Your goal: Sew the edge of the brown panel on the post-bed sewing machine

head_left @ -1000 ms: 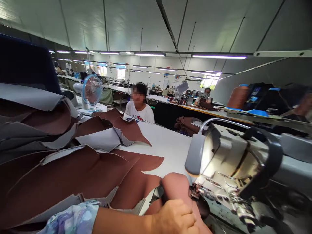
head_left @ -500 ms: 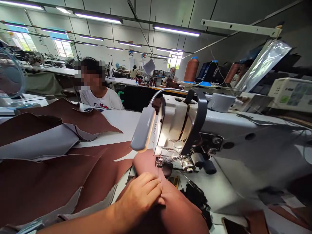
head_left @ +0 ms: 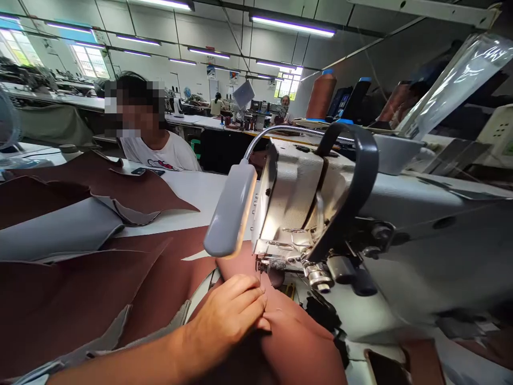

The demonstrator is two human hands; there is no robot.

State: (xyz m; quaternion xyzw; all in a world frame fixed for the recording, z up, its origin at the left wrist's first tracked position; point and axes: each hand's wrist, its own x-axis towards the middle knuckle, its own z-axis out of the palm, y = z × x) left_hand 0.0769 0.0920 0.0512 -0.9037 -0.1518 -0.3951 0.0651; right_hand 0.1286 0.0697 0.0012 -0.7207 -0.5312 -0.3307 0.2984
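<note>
My left hand [head_left: 232, 315] rests on a brown leather piece [head_left: 296, 342] just in front of the sewing machine's presser foot [head_left: 269, 266]. Its fingers are curled and pinched together on the leather, close to the needle. The leather bulges up under the hand and runs toward the bottom edge. The grey sewing machine [head_left: 360, 224] fills the right side, with a small grey lamp [head_left: 230, 211] on a flexible neck beside its head. My right hand is out of sight.
Stacked brown leather pieces with grey backing [head_left: 80, 251] cover the white table [head_left: 200, 192] at left. A person in a white shirt [head_left: 160, 155] sits across the table. Thread cones [head_left: 320, 96] stand behind the machine. Other workers sit at far benches.
The view has swung right and down, bringing the machine head closer and larger. My left hand has stayed on the leather by the presser foot, shifted only slightly.
</note>
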